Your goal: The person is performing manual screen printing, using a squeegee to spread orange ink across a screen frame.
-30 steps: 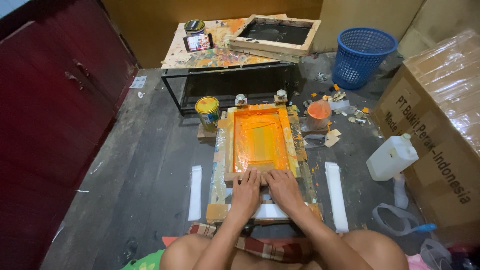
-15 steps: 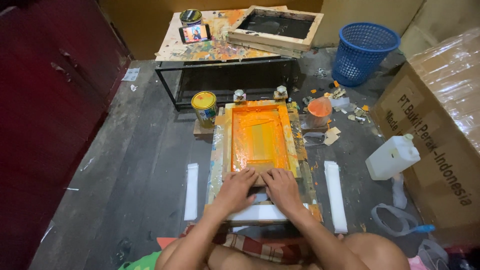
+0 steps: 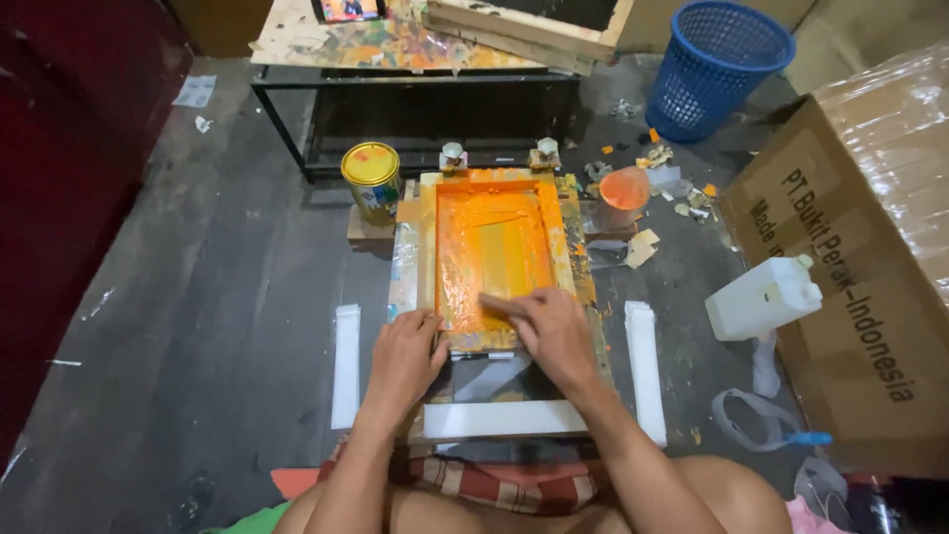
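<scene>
Dark grey floor [image 3: 198, 297] under orange-inked screen frame [image 3: 494, 252], blue basket [image 3: 717, 69], white jug [image 3: 761, 297], cardboard box [image 3: 850, 277].

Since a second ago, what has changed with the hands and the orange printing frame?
The right hand has moved forward from the near edge of the screen frame and now reaches over the orange ink, fingers on what looks like a squeegee. The left hand has stayed on the frame's near left corner. The frame, yellow tin and orange cup have not moved.
</scene>
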